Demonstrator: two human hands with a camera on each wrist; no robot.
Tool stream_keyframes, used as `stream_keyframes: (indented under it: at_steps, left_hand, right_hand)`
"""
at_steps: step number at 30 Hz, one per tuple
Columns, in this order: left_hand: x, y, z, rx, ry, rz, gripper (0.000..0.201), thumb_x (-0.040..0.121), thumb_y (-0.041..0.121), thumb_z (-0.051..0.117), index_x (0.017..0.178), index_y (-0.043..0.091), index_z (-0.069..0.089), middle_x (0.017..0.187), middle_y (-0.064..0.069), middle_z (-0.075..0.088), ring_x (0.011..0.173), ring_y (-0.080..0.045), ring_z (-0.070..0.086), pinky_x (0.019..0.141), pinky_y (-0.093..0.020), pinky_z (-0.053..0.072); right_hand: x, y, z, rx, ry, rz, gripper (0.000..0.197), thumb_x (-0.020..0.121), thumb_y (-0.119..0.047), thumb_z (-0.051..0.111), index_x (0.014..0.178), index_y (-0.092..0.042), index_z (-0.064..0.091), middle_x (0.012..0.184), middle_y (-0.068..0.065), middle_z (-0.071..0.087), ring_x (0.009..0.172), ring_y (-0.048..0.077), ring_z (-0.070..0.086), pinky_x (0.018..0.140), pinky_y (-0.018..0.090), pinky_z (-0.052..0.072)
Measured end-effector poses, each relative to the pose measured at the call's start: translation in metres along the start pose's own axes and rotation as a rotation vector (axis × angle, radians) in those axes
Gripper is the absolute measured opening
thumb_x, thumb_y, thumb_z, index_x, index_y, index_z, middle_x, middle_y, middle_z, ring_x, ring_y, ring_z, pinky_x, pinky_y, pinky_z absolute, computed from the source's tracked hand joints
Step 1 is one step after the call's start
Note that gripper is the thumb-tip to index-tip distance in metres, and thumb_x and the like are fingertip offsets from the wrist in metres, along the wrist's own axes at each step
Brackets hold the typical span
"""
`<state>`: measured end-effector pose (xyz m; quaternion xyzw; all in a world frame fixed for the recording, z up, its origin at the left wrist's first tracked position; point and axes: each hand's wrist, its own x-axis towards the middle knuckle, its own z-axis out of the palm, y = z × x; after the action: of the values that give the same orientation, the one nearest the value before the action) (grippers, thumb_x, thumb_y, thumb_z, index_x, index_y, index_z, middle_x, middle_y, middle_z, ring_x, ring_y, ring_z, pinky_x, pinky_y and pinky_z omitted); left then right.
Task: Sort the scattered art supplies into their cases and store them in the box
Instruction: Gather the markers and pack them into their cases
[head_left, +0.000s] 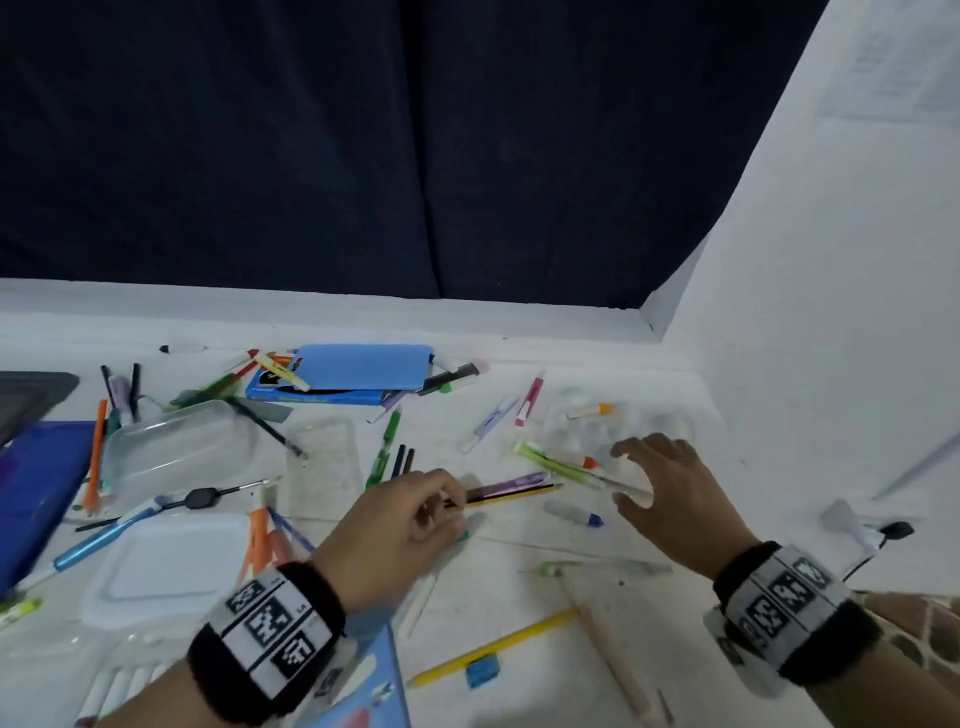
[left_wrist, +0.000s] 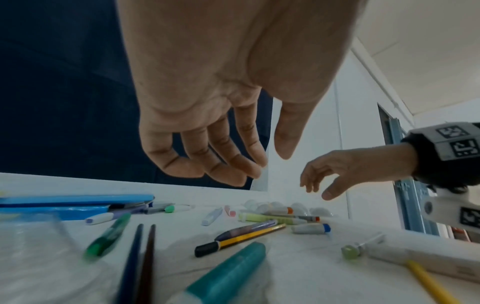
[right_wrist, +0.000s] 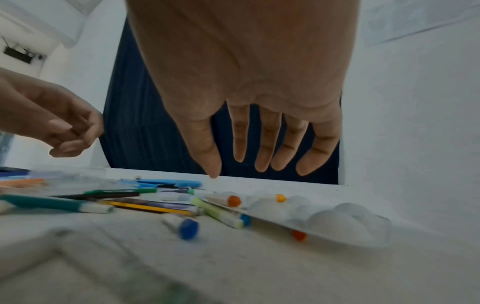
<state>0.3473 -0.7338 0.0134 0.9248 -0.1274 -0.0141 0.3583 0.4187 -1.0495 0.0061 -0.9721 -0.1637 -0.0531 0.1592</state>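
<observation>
**Two hands closing in on a scatter of pens and paint tubes**

A person's left hand (head_left: 395, 525) is hovering over a yellow-and-black pencil (left_wrist: 241, 239) at the middle of the white table (head_left: 649, 613), its fingers (left_wrist: 228, 164) loosely curled and holding nothing; the left wrist view is showing clear air between fingertips and pencil. The right hand (head_left: 670, 499) is reaching, fingers spread and empty, above a clear palette (right_wrist: 337, 222) and the orange-capped tubes (right_wrist: 228, 200) lying on and beside it. A purple pen (left_wrist: 249, 227) is lying just beside the pencil, touching along its length, and a teal marker (left_wrist: 228, 273) is resting nearer the person.

The supplies are all lying loose on the table; none is in hand. A clear case (head_left: 176, 447) is sitting open to the left among orange and green pens, with a white lid (head_left: 166, 566) nearer the person, and a blue case (head_left: 358, 371) is resting at the back. No storage box is identifiable with certainty.

The step in hand appears to be a first pick. Doing it well likely means pinching the pencil near its middle so it is not tipping, and separating it from the purple pen so the two are not rolling off together. The right hand would do better gathering tubes one kind at a time, lifting those on the palette clear before moving the palette itself, since round tubes roll easily.
</observation>
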Motion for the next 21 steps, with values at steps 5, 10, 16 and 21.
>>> stream_keyframes:
  at_steps: [5,10,16,21]
  left_hand:
    - [0.077,0.011,0.03,0.201,-0.104,0.001,0.03,0.094,0.048,0.057,0.121,0.037,0.054,0.114,0.011,0.058,0.106,-0.011,0.054,0.094,-0.038,0.043]
    - [0.134,0.029,0.057,0.426,-0.238,-0.017,0.041,0.097,0.047,0.05,0.134,0.03,0.045,0.136,0.007,0.051,0.126,-0.021,0.045,0.105,-0.045,0.033]
    - [0.154,0.026,0.071,0.48,-0.253,0.016,0.031,0.093,0.041,0.055,0.116,0.027,0.039,0.112,0.005,0.059,0.105,-0.022,0.054,0.095,-0.042,0.035]
    - [0.156,0.03,0.066,0.376,-0.233,0.026,0.033,0.092,0.032,0.057,0.113,0.031,0.032,0.111,0.01,0.061,0.096,-0.018,0.055,0.095,-0.041,0.033]
  right_hand:
    - [0.044,0.032,0.0,-0.085,-0.237,0.053,0.07,0.083,-0.048,0.069,0.144,-0.032,0.037,0.145,-0.005,0.04,0.135,0.023,0.033,0.103,0.047,0.042]
    - [0.066,0.046,0.006,-0.186,-0.393,0.006,0.081,0.083,-0.059,0.065,0.15,-0.036,0.025,0.158,-0.004,0.024,0.145,0.023,0.023,0.11,0.048,0.035]
    - [0.078,0.058,0.002,-0.123,-0.424,-0.081,0.069,0.09,-0.046,0.062,0.15,-0.039,0.029,0.153,-0.007,0.034,0.136,0.021,0.04,0.107,0.04,0.04]
    - [0.089,0.065,-0.003,-0.029,-0.414,-0.079,0.059,0.089,-0.033,0.065,0.144,-0.036,0.043,0.148,-0.005,0.043,0.131,0.019,0.047,0.106,0.035,0.042]
